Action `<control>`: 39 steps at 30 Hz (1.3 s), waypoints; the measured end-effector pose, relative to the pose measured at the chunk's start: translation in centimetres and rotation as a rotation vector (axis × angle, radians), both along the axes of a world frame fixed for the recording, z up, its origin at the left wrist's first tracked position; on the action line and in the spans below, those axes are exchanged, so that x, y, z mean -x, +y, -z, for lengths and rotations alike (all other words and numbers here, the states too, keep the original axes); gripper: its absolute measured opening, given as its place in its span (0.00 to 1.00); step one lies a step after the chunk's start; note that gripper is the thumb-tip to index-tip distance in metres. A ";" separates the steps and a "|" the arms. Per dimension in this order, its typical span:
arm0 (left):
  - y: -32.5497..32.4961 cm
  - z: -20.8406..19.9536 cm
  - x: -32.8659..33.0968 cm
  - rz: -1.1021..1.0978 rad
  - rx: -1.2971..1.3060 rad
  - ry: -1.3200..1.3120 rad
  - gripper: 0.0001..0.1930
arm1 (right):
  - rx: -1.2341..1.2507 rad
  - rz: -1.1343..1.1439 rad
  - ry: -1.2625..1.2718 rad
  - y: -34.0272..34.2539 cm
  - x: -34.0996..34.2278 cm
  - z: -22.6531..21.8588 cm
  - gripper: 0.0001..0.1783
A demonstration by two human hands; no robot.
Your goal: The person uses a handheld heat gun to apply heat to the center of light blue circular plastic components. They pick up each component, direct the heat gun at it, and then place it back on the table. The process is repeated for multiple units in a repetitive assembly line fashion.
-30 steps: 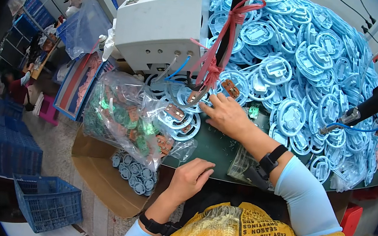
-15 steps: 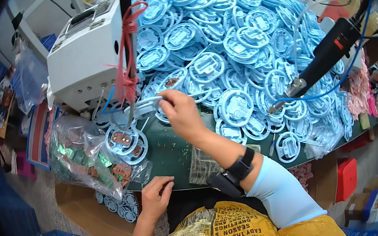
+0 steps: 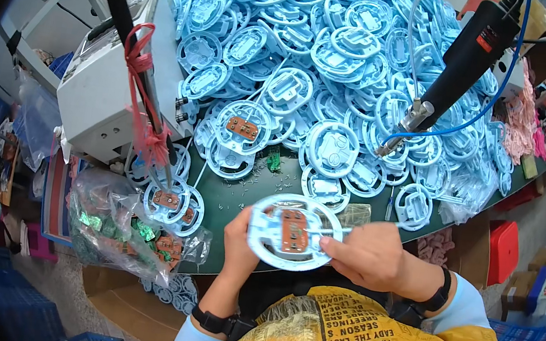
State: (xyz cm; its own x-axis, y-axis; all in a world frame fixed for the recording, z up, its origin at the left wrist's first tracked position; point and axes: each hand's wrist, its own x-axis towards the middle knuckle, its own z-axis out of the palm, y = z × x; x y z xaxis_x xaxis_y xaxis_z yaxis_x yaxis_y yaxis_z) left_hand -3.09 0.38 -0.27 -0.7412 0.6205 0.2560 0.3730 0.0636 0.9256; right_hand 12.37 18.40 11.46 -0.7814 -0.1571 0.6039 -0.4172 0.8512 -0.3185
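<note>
Blue wheel-shaped piece [image 3: 313, 224] with a brown circuit board [image 3: 293, 232] at its middle is held up over the near edge of the bench [image 3: 224, 209]. Both hands grip it: the right hand [image 3: 372, 254] pinches the right rim between thumb and fingers, while the left hand [image 3: 241, 243] clasps the left rim, fingertips hidden behind. Similar blue pieces [image 3: 341, 90] heap toward the bench's far edge; a clear bag [image 3: 128, 238] of green and brown boards lies at its near left corner.
</note>
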 end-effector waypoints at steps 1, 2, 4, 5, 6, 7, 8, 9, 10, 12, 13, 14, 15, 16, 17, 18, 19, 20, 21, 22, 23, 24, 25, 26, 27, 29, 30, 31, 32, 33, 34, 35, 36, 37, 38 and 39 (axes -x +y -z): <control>1.0 0.2 0.2 -0.001 0.005 -0.201 0.10 | -0.044 0.024 -0.007 0.2 -1.2 2.2 0.21; 2.0 0.3 0.4 -0.003 0.011 -0.401 0.10 | -0.108 0.035 -0.058 0.6 -2.6 3.9 0.20; 4.2 -0.6 1.2 0.064 0.143 -0.427 0.13 | -0.235 0.068 -0.148 1.4 -5.3 6.2 0.19; 5.3 -0.9 1.4 0.077 0.240 -0.402 0.15 | -0.256 0.074 -0.181 1.3 -6.0 7.6 0.19; 6.4 -1.3 1.7 0.090 0.338 -0.375 0.17 | -0.277 0.080 -0.213 1.3 -6.6 8.8 0.19; 7.3 -1.3 2.0 0.125 0.398 -0.276 0.16 | -0.291 0.084 -0.242 1.2 -7.0 9.4 0.20; 8.2 -1.0 2.5 0.160 0.453 -0.173 0.15 | -0.229 0.109 -0.270 1.1 -6.7 9.3 0.20; 8.7 -0.6 2.7 0.195 0.506 -0.071 0.15 | -0.166 0.133 -0.298 0.7 -6.0 9.0 0.21; 9.0 -0.1 2.9 0.192 0.468 -0.072 0.14 | -0.103 0.156 -0.326 0.5 -5.3 8.6 0.21; 9.0 0.7 3.2 0.181 0.393 -0.074 0.14 | 0.009 0.224 -0.211 1.6 -3.2 6.7 0.25; 8.8 0.0 3.1 0.149 0.377 -0.187 0.13 | 0.014 0.283 -0.129 2.4 -2.0 6.2 0.26; 8.4 -0.6 3.1 0.128 0.343 -0.264 0.11 | 0.003 0.365 -0.077 3.2 -0.6 6.5 0.28; 7.7 -0.9 3.4 0.087 0.332 -0.247 0.11 | -0.042 0.436 -0.063 3.8 1.1 6.1 0.30; 6.5 -1.3 3.8 0.032 0.325 -0.228 0.11 | -0.061 0.489 -0.122 4.4 2.8 6.4 0.35; 5.5 -1.7 4.3 -0.001 0.285 -0.188 0.10 | -0.108 0.559 -0.115 5.0 4.4 7.0 0.39; 4.7 -2.2 4.5 -0.034 0.247 -0.147 0.09 | -0.135 0.599 -0.125 5.8 5.7 8.0 0.39; 4.0 -3.8 4.1 -0.104 0.202 -0.145 0.08 | -0.157 0.632 -0.134 6.3 7.0 9.1 0.40; 2.9 -3.5 4.8 -0.145 0.198 0.049 0.07 | -0.185 0.665 -0.145 6.7 8.0 9.4 0.40; 2.3 -3.7 4.8 -0.249 0.136 0.294 0.08 | -0.187 0.669 -0.179 6.9 8.7 9.2 0.38; 2.0 -4.5 4.6 -0.348 0.071 0.532 0.11 | -0.194 0.675 -0.218 7.0 9.1 9.2 0.36; 1.5 -4.9 4.5 -0.378 0.078 0.615 0.13 | -0.201 0.683 -0.257 7.2 9.5 9.1 0.34; 0.9 -5.2 4.4 -0.403 0.082 0.698 0.15 | -0.163 0.669 -0.214 7.4 9.7 9.0 0.32; 0.2 -5.2 4.1 -0.431 0.084 0.778 0.17 | -0.130 0.654 -0.171 7.4 9.7 8.9 0.30; -0.5 -4.8 3.1 -0.344 0.126 0.532 0.17 | -0.092 0.626 -0.132 7.2 9.9 8.8 0.28; -0.6 -4.3 1.5 -0.254 0.161 0.286 0.18 | -0.080 0.606 -0.059 7.0 10.0 8.2 0.20; 0.1 -3.7 -1.1 -0.072 0.218 -0.109 0.18 | 0.032 0.503 0.052 6.6 9.9 7.7 0.17; 0.7 -3.3 -2.0 0.021 0.245 -0.255 0.19 | 0.086 0.455 0.108 6.5 9.8 7.3 0.15; 1.3 -2.7 -2.6 0.063 0.301 -0.307 0.19 | 0.144 0.403 0.220 5.8 9.5 6.3 0.13; 1.8 -1.8 -2.8 0.105 0.354 -0.362 0.19 | 0.073 0.377 0.234 5.0 8.6 4.3 0.14; 2.0 -1.2 -2.9 0.156 0.352 -0.346 0.18 | 0.006 0.351 0.249 4.2 7.5 2.6 0.16; 2.3 -1.4 -3.0 0.185 0.363 -0.420 0.18 | 0.014 0.335 0.123 3.8 5.6 1.8 0.16; 2.5 -1.6 -3.1 0.203 0.376 -0.497 0.17 | 0.029 0.309 -0.005 3.4 3.4 1.7 0.17; 2.6 -1.9 -3.1 0.222 0.392 -0.572 0.17 | 0.045 0.284 -0.132 3.3 1.4 1.6 0.18; 2.6 -1.6 -3.0 0.233 0.374 -0.599 0.17 | 0.111 0.270 -0.175 3.3 -0.1 1.8 0.19; 2.4 -1.4 -2.9 0.236 0.357 -0.627 0.17 | 0.180 0.249 -0.218 3.3 -1.3 2.0 0.19; 2.1 -1.2 -2.8 0.238 0.339 -0.656 0.16 | 0.249 0.226 -0.262 3.4 -2.3 2.1 0.20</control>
